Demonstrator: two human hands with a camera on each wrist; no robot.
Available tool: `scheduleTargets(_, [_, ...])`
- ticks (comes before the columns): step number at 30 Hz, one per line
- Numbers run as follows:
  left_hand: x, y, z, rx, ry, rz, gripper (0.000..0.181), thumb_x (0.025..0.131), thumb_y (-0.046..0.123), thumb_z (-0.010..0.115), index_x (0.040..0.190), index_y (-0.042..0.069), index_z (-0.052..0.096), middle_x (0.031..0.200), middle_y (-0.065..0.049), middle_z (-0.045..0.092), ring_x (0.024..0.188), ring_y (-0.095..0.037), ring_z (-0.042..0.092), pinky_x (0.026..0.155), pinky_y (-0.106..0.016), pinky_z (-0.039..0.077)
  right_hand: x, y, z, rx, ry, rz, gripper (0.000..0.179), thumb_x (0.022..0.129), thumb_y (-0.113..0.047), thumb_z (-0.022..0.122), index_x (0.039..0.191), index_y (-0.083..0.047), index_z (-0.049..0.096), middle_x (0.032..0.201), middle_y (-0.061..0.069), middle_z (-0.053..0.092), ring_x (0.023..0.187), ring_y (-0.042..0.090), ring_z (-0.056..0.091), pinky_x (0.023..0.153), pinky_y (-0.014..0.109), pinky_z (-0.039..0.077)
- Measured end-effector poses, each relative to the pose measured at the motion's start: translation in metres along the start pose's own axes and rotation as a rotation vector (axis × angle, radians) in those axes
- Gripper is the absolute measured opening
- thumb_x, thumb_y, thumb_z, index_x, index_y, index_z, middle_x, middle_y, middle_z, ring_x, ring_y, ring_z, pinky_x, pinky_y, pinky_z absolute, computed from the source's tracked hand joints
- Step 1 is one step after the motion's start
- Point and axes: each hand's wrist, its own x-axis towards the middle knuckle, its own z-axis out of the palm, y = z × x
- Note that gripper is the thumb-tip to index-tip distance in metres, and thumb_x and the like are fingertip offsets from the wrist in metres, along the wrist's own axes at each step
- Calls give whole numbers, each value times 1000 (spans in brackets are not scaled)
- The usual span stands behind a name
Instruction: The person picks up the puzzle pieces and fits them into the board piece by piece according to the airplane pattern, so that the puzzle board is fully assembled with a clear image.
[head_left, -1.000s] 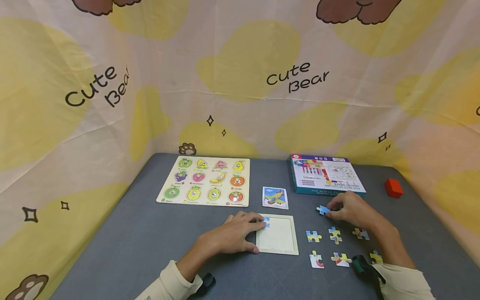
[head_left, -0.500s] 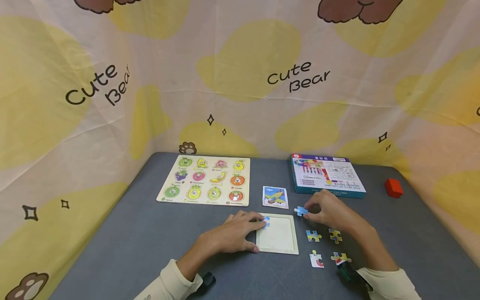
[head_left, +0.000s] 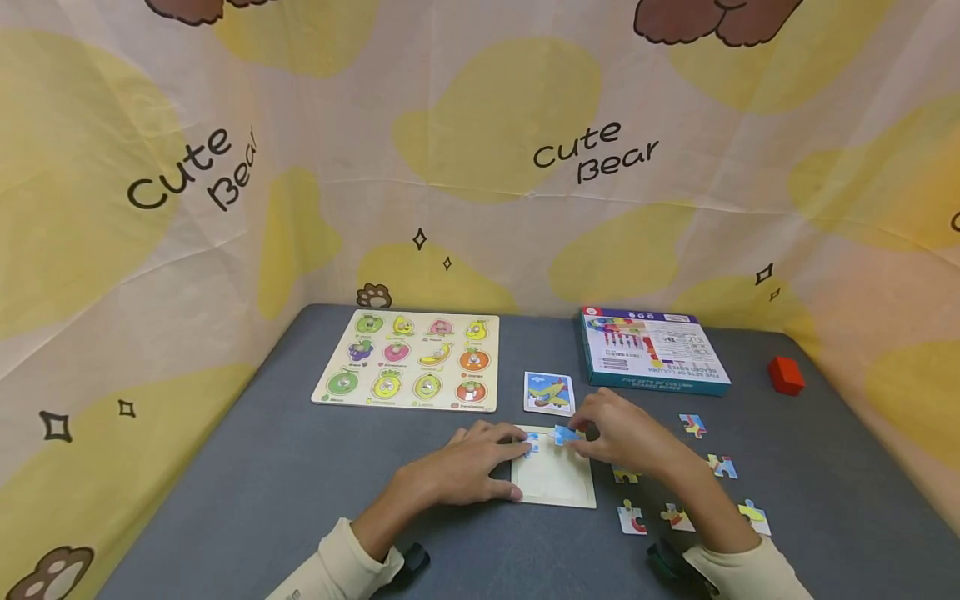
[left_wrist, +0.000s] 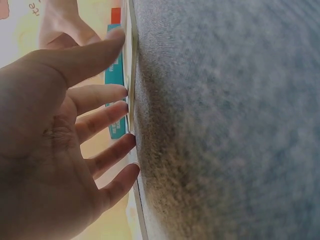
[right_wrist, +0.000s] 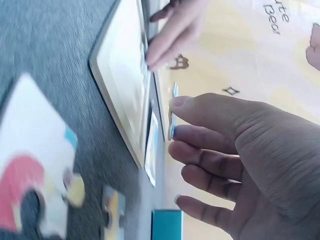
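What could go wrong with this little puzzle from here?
The right hand pinches a blue puzzle piece by one side over the tray, so it might slip or land crooked.

The left hand has fingertips at the corner piece and could nudge it.

The right forearm reaches across loose pieces, so the sleeve might sweep one aside.

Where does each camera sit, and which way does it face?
Head: on the head, facing forward and down at the tray; left hand, right hand and sleeves show.
Left wrist: on that wrist, facing the tray's edge past the left palm; the right hand partly shows.
Right wrist: on that wrist, facing the pinched puzzle piece and tray; right palm and left fingers show.
Shared: both wrist views show the teal box.
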Motion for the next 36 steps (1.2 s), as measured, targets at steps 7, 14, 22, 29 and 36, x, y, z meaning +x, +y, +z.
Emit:
scheduleTargets(7, [0,0,-1,20,11,13,65,100,42,73,159,24,52,162,5,46,144,-24,43,107,-47,39,3,-6,10,-36,18,-38,17,93,-28,82,105,-14,81,106,-3,70,102,16,59,87,44,54])
scheduleTargets(14, [-1,0,-2,22,21,16,65,100,42,74,159,24,52,162,5,46,144,-24,43,106,-46,39,6,-9,21,-74,35,-54,18,92,-25,84,103,-12,82,103,-3,70,100,17,62,86,44,56])
scheduleTargets(22, [-1,0,-1,15,20,13,65,100,41,74,158,24,53,161,5,47,144,-24,43,105,-46,39,8,-10,26,-47,22,-47,22,91,-25,85,107,-10,81,106,-1,70,102,18,62,89,45,56])
scheduleTargets(29, [0,-1,0,4,23,15,65,99,42,75,158,24,53,161,6,47,144,-23,44,105,-46,39,9,-6,25,34,-7,-57,22,93,-20,83,112,-9,81,105,-3,69,96,13,61,85,40,56])
scheduleTargets(36, [0,-2,1,5,25,15,65,99,42,75,158,24,53,161,7,47,143,-22,44,104,-45,39,11,-5,27,86,-12,-37,21,94,-19,82,113,-9,82,102,-4,70,92,11,62,80,32,55])
